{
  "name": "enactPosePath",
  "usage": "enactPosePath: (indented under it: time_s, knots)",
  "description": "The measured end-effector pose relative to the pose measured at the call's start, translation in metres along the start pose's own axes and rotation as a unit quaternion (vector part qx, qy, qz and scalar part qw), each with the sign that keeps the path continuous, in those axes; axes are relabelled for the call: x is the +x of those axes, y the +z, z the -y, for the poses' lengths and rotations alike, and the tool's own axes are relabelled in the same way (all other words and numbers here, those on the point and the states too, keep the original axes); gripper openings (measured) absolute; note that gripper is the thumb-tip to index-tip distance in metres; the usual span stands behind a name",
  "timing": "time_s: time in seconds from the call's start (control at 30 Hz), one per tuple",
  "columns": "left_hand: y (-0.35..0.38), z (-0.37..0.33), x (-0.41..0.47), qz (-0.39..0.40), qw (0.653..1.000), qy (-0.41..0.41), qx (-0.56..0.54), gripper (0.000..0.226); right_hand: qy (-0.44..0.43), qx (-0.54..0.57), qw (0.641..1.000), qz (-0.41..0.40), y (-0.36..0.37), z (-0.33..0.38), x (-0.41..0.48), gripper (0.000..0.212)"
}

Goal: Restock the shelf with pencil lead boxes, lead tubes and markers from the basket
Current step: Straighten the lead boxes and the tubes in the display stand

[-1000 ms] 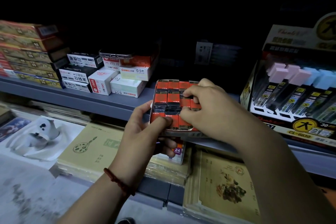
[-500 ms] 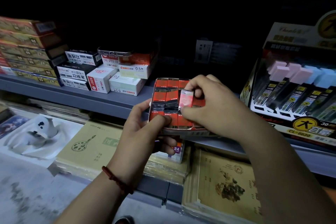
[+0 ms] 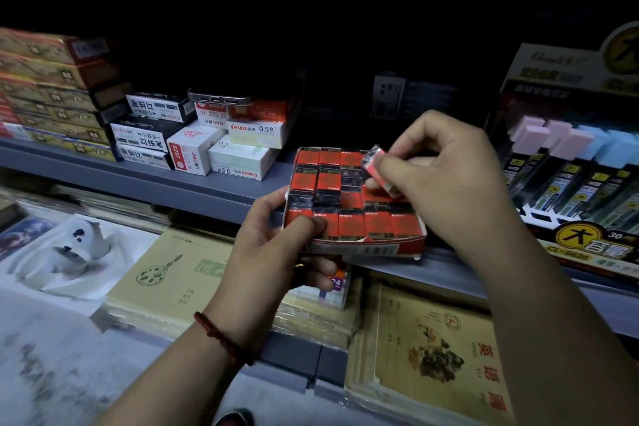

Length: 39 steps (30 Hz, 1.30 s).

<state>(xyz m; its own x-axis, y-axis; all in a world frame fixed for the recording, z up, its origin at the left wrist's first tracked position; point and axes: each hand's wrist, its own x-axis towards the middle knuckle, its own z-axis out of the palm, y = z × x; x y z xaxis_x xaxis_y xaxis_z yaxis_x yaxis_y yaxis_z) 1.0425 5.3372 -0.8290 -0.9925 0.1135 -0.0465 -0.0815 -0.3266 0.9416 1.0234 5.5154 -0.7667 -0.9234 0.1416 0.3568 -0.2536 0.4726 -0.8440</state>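
Your left hand (image 3: 273, 252) grips the open box (image 3: 363, 248) by its left side, thumb on top and fingers underneath. That way the box lies flat and the packs inside do not slide out. The box is over the front edge of the shelf (image 3: 193, 187), between the white boxes (image 3: 238, 157) and the display stand (image 3: 570, 183). I cannot tell if it rests on the shelf. Your right hand (image 3: 449, 183) pinches one little red pack (image 3: 375, 166) between thumb and fingertips, just above the far right corner of the box. The rows under it look uneven, so I think you are fitting the packs in neatly.
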Motion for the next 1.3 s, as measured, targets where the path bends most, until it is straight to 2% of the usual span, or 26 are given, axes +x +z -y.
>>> enactPosePath:
  time_s: [0.1, 0.27, 0.4, 0.57, 0.73, 0.8, 0.87, 0.97, 1.07, 1.3]
  knots:
    - [0.001, 0.0, 0.0, -0.001, 1.0, -0.001, 0.001, 0.039, 0.004, -0.07, 0.997, -0.024, 0.009, -0.001, -0.003, 0.021]
    - [0.002, -0.001, 0.0, -0.003, 1.0, -0.003, -0.001, 0.039, 0.038, -0.074, 0.994, -0.071, 0.027, -0.006, -0.006, 0.019]
    - [0.001, -0.001, 0.0, 0.001, 1.0, -0.006, 0.002, 0.039, 0.048, -0.099, 0.987, -0.114, 0.033, -0.006, -0.006, 0.029]
    - [0.002, -0.002, -0.001, -0.005, 1.0, -0.009, 0.008, 0.038, 0.041, -0.174, 0.983, -0.046, 0.031, -0.005, -0.006, 0.041]
    - [0.001, -0.003, -0.002, -0.002, 1.0, -0.016, 0.01, 0.042, 0.02, -0.182, 0.979, 0.089, 0.01, -0.003, -0.003, 0.02]
    - [0.0, -0.005, -0.004, 0.021, 0.999, -0.011, 0.032, 0.056, 0.014, -0.175, 0.977, 0.122, 0.004, -0.004, -0.002, 0.007]
    - [-0.001, -0.008, -0.007, 0.045, 0.995, -0.003, 0.087, 0.074, 0.002, -0.172, 0.977, 0.124, -0.002, -0.006, -0.001, 0.008]
    - [-0.001, -0.01, -0.01, 0.047, 0.986, 0.019, 0.159, 0.085, -0.021, -0.169, 0.983, 0.065, -0.009, -0.006, 0.0, 0.026]
    - [0.0, -0.009, -0.009, 0.037, 0.985, 0.033, 0.166, 0.082, -0.028, -0.206, 0.978, 0.018, -0.015, -0.004, 0.001, 0.03]
    - [0.003, -0.008, -0.01, 0.028, 0.987, 0.038, 0.151, 0.077, -0.007, -0.281, 0.958, 0.056, -0.018, -0.008, 0.0, 0.02]
